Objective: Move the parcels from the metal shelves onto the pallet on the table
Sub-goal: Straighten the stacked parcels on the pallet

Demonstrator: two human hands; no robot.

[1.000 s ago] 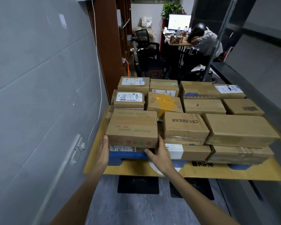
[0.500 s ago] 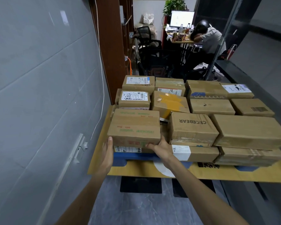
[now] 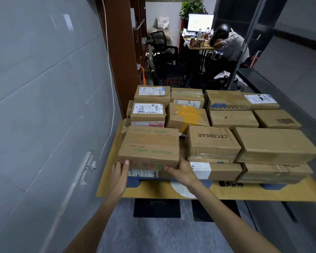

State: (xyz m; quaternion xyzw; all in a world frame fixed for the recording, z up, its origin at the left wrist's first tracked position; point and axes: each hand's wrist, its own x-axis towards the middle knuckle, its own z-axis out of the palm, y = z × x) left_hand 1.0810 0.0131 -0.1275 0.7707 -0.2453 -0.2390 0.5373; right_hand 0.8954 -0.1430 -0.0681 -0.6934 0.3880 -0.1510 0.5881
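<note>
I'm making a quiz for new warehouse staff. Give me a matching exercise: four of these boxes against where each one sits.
Boxes: 1 CECEBEAR box; 2 yellow-taped box; 3 handwritten-label box; 4 green-printed box.
Places: a held by the left hand and right hand; b directly behind box 4; c near row, directly right of box 4; d second row, directly right of box 3.
Pairs: 1-c; 2-d; 3-b; 4-a.

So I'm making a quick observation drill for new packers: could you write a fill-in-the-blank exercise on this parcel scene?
1. The left hand and right hand hold the front-left parcel, printed in red and ___.
2. The next parcel to its right reads ___.
3. The taped parcel behind their gap shows bright ___ tape.
4. The pallet under the stack is ___.
Missing words: green; CECEBEAR; yellow; blue.
</note>
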